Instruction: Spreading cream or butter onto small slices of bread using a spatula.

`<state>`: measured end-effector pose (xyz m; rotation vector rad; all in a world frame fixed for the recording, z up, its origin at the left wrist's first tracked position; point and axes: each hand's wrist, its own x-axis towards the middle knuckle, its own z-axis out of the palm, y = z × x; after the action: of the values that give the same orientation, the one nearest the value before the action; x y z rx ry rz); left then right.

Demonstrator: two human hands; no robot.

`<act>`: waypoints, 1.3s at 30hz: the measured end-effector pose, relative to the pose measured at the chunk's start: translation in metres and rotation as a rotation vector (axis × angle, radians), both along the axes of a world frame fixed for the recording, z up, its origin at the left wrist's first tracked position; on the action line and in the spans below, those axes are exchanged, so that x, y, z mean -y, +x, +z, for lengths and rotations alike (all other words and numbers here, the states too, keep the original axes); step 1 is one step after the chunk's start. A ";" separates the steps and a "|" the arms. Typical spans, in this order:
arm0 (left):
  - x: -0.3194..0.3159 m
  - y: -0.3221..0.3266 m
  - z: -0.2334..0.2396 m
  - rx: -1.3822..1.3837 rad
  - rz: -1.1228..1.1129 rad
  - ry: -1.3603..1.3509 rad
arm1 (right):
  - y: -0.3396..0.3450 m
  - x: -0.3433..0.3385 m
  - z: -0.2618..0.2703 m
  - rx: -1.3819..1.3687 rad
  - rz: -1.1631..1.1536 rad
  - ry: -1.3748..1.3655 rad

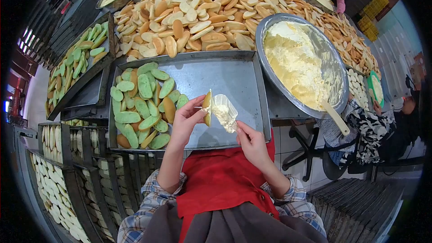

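In my left hand [186, 118] is an oval bread piece [208, 106], held on edge with its browned side toward my palm. Some cream shows at my fingers. My right hand [251, 141] grips the handle of a translucent plastic scoop [230, 105] loaded with pale cream [222, 114]. The scoop is close beside the bread; whether they touch I cannot tell. Both hands are over a metal tray [216, 74]. Green-faced oval bread pieces [144, 86] lie heaped in the tray's left part.
Behind the tray spreads a large heap of bread ovals [216, 17]. A metal bowl of cream [293, 64] with a pale-handled tool [334, 118] stands at right. Another tray of green pieces [81, 54] is at left. Filled trays [57, 189] stack lower left. People work at right and far right.
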<state>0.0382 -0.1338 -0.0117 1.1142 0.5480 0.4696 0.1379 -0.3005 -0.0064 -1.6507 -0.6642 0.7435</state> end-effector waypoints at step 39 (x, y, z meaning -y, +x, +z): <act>-0.043 0.209 -0.129 -0.359 0.190 0.622 | 0.035 0.046 -0.061 -0.425 -0.434 0.278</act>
<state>0.2471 -0.0907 -0.1403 1.7701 0.8583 0.6322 0.1730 -0.3466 -0.0671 -1.2643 -0.0914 0.6226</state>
